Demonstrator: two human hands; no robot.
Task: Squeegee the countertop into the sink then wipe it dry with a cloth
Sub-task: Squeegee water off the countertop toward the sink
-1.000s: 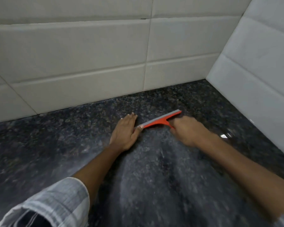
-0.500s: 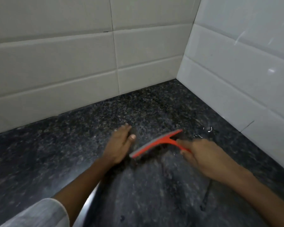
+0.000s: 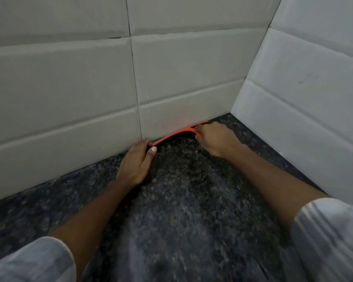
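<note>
Scene: A person leans over a dark speckled countertop (image 3: 183,210) in a tiled corner, both bare forearms reaching forward to the foot of the back wall (image 3: 69,98).

Squeegee: The orange squeegee (image 3: 179,131) lies with its blade along the seam where counter meets back wall, running from lower left to upper right. It sits near the corner formed with the side wall (image 3: 306,110), short of it.

Right hand: The right hand (image 3: 216,138) is clenched over the squeegee's handle, knuckles up, fingers curled under so that only a short stub of handle shows at the thumb. The wrist is straight and low over the counter.

Right arm: The forearm stretches diagonally from the lower right, with a pale rolled sleeve (image 3: 330,237) bunched near the elbow.

Left hand: The left hand (image 3: 138,162) lies low on the counter with fingers extended toward the wall. Its thumb and fingertips close on the left tip of the blade, the thumbnail showing just below the orange edge.

Left arm: The forearm runs up from the lower left, a second pale sleeve (image 3: 33,261) at the frame's bottom edge.

Counter surface: The stone between the two arms looks streaked and blurred; whether it is wet cannot be told.
</note>
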